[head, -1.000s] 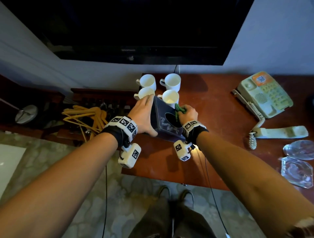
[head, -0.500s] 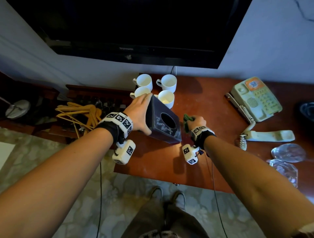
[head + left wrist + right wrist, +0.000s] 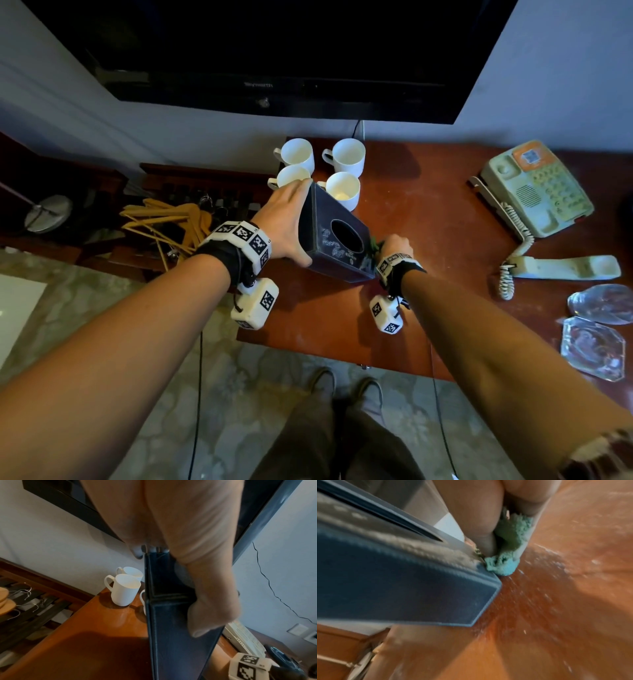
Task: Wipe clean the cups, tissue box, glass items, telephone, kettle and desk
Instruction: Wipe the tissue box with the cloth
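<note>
Tissue box (image 3: 337,240) on desk (image 3: 428,219), cups (image 3: 345,157) behind, telephone (image 3: 537,188) right.

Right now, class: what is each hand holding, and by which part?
The left hand grips the tilted tissue box by its left side, thumb on the near edge. The right hand holds a bunched green cloth against the box's right edge.
</note>
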A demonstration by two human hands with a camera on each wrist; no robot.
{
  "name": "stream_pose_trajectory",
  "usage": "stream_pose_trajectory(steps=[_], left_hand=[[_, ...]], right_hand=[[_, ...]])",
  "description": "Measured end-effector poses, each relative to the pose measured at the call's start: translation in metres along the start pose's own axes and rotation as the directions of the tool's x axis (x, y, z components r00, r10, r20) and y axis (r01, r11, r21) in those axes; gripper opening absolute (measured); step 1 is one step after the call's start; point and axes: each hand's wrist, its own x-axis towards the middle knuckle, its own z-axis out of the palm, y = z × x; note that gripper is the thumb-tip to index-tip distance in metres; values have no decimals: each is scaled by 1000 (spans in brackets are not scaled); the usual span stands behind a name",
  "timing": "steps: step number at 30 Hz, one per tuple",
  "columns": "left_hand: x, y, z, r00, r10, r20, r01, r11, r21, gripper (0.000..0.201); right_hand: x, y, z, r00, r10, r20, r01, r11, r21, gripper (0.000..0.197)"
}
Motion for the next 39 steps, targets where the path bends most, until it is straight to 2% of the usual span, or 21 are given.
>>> stream_pose_trajectory(steps=[3,8,12,16,18,20,24,31,36,39], left_hand=[[-1,0,-2,1000,-6,8,6,1000,17,149],[-9,-4,-7,1000,1,7,-1,1000,-7,144],[-12,-6,-9,1000,12,12,-12,1000,-22,146],[-11,-8,-10,998,15,58,-14,1000,-6,158],[-11,-8,-10,997,7,78,-6,1000,-16,161],[-12,-7,-8,999,3,46,-2,1000,-23,158],[-8,-4,-6,1000,10,-27,-10,1000,-19,149],[-4,-1,-6,999,34,-29,-33,999,38,150],[-7,-4,-7,999,22,-29,-20,997,79,149],[-9,-8,-8,1000,13,-15,-12,997,82,149]], right_hand=[[-8,0,-5,1000,-14,-25,13,1000,-9,17],[-31,-22,-43,991,-96,-98,114,974,197,29],[-62,-53,-64,962,-252,-110,274,901,336,27],[-96,-89,-67,916,-375,-142,399,816,420,29],[-109,-104,-65,894,-414,-170,446,795,411,29],[-120,-117,-62,882,-432,-188,471,794,385,27],[-137,-129,-50,840,-479,-254,530,823,203,24],[-138,-125,-47,880,-353,-318,433,872,231,16],[-142,-127,-46,871,-403,-280,456,876,156,15],[-142,-120,-42,891,-401,-211,427,899,95,11]])
